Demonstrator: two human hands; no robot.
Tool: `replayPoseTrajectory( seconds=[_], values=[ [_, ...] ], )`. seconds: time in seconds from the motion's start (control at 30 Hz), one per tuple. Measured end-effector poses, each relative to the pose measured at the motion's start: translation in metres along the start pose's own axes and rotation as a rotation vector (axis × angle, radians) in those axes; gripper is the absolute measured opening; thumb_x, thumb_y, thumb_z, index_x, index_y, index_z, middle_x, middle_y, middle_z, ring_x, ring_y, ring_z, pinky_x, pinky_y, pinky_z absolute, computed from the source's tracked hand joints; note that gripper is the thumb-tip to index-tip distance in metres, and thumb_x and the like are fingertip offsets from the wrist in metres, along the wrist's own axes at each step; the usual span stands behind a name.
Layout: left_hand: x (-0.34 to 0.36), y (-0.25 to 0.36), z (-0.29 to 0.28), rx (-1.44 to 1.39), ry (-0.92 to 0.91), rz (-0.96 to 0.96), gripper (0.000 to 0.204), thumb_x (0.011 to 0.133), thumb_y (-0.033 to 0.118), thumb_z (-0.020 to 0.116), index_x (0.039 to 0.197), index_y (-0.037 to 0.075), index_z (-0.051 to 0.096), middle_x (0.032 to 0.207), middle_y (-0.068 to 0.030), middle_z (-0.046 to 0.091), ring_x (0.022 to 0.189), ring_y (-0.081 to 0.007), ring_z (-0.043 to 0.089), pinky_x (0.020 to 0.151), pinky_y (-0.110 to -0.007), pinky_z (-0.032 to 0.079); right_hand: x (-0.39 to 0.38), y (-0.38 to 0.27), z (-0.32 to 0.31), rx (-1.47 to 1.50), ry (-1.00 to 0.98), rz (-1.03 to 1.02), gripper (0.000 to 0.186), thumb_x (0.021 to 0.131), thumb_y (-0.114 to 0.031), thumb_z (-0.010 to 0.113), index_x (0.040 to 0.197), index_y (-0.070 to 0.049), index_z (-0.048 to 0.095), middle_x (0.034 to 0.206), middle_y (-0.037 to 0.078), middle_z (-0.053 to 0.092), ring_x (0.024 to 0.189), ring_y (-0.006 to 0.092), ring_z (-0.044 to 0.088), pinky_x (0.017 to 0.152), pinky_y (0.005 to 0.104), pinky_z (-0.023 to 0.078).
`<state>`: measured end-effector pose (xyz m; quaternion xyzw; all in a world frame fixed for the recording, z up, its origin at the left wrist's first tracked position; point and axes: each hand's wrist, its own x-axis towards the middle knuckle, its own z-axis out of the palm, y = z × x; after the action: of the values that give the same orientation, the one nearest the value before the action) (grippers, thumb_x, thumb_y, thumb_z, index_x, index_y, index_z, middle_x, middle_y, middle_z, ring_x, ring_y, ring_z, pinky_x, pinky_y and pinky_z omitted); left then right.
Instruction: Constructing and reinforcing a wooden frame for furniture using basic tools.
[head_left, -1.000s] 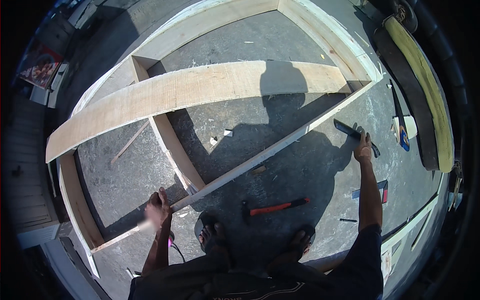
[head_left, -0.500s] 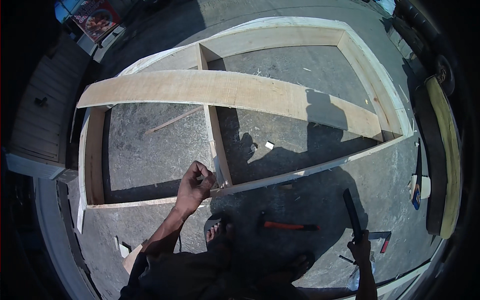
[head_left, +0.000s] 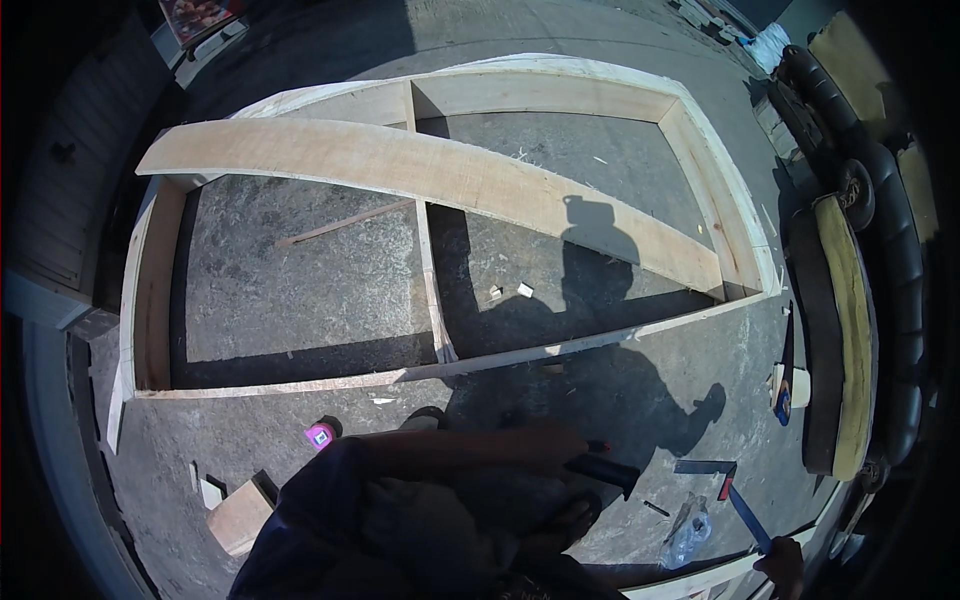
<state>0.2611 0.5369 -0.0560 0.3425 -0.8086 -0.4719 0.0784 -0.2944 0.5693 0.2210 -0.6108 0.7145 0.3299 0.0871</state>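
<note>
My left forearm crosses low in front of me toward the right. My left hand [head_left: 552, 443] is in shadow and seems closed on a black bar-shaped tool [head_left: 606, 473] that sticks out beyond it; its fingers are hard to make out. Just behind this hand shows a bit of orange handle [head_left: 598, 447]. At the lower right, my right hand [head_left: 782, 566] is closed at the lower end of a straight dark-blue bar [head_left: 750, 520]. The bar's upper end meets a dark angled piece [head_left: 705, 467] with a red part. I cannot tell whether they are one tool.
A large wooden frame [head_left: 270, 383] lies on the concrete, with a wide board [head_left: 350, 150] slanting across it. A pink tape measure [head_left: 321, 435] and a wood offcut [head_left: 240, 518] lie at near left. A plastic bag [head_left: 686, 535] lies near my right hand; cushions [head_left: 838, 340] stand at right.
My left hand has left the frame's near edge and swung right across my body, now by the black tool. My right hand, which held that tool, has moved right and down to the blue bar.
</note>
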Motion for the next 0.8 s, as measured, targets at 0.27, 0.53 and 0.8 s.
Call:
replayPoseTrajectory(
  seconds=[0.27, 0.53, 0.8],
  values=[
    [-0.075, -0.004, -0.025, -0.12, 0.81, 0.052, 0.025, 0.09, 0.031, 0.07, 0.103, 0.01, 0.069, 0.092, -0.0092, 0.067, 0.081, -0.0299, 0.068, 0.07, -0.043, 0.056, 0.038, -0.386, -0.11, 0.976, -0.113, -0.492, 0.025, 0.089, -0.02, 0.078, 0.081, 0.001, 0.068, 0.058, 0.005, 0.061, 0.048, 0.0161, 0.063, 0.043, 0.031, 0.048],
    [-0.234, -0.095, -0.08, -0.474, 1.589, -0.752, 0.055, 0.102, 0.048, 0.054, 0.077, 0.001, 0.065, 0.06, -0.0041, 0.05, 0.053, -0.0129, 0.042, 0.052, -0.032, 0.036, 0.108, -0.667, -0.067, 0.119, 0.58, -1.051, 0.028, 0.081, -0.037, 0.07, 0.089, -0.01, 0.072, 0.067, 0.014, 0.068, 0.066, 0.034, 0.07, 0.062, 0.0463, 0.055],
    [-0.219, -0.144, -0.063, -1.374, 1.423, -0.805, 0.034, 0.098, 0.035, 0.066, 0.08, 0.006, 0.064, 0.059, 0.0029, 0.047, 0.045, -0.008, 0.034, 0.041, -0.03, 0.022, 0.15, -0.691, -0.036, -0.007, 0.472, -1.193, 0.026, 0.078, -0.036, 0.071, 0.09, -0.013, 0.075, 0.071, 0.015, 0.07, 0.062, 0.0333, 0.071, 0.058, 0.0456, 0.057]
  ],
)
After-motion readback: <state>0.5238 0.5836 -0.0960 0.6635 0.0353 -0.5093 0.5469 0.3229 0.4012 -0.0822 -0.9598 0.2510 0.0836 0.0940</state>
